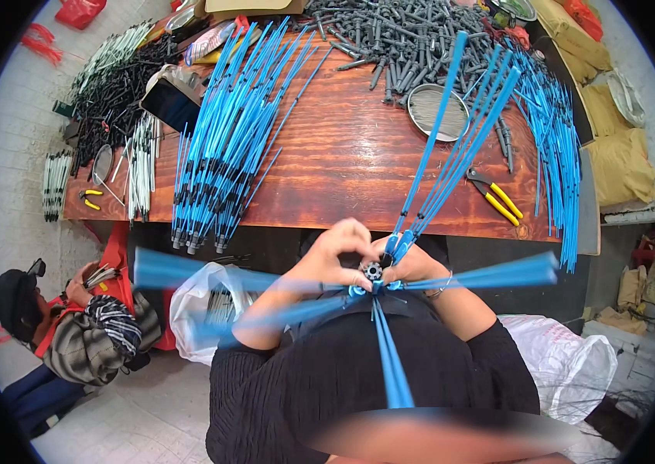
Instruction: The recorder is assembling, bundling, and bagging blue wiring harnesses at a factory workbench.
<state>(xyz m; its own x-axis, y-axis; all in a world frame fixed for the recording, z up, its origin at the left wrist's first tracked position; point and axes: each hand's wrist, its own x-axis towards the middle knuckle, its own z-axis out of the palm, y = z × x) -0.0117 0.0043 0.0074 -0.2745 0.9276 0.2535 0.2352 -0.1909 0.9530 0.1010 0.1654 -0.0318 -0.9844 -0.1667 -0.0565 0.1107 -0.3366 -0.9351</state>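
Note:
In front of my chest is a small dark round hub (372,271) with holes around its face. Long blue rods (391,363) fan out from it to both sides, toward me and toward the table; the side ones are smeared by motion. My right hand (414,265) grips the hub from the right, thumb against its rim, beside the upright blue rods (451,147). My left hand (336,255) is curled at the hub's left, thumb touching it and index finger bent over; whether a small part sits between these fingertips is hidden.
The wooden table (335,162) bears a bundle of blue rods (234,131), a heap of grey plastic parts (420,46), a round dish (437,112), yellow-handled pliers (497,197) and a phone (170,104). White sacks (567,363) stand beside me. A co-worker (95,325) sits at left holding thin rods.

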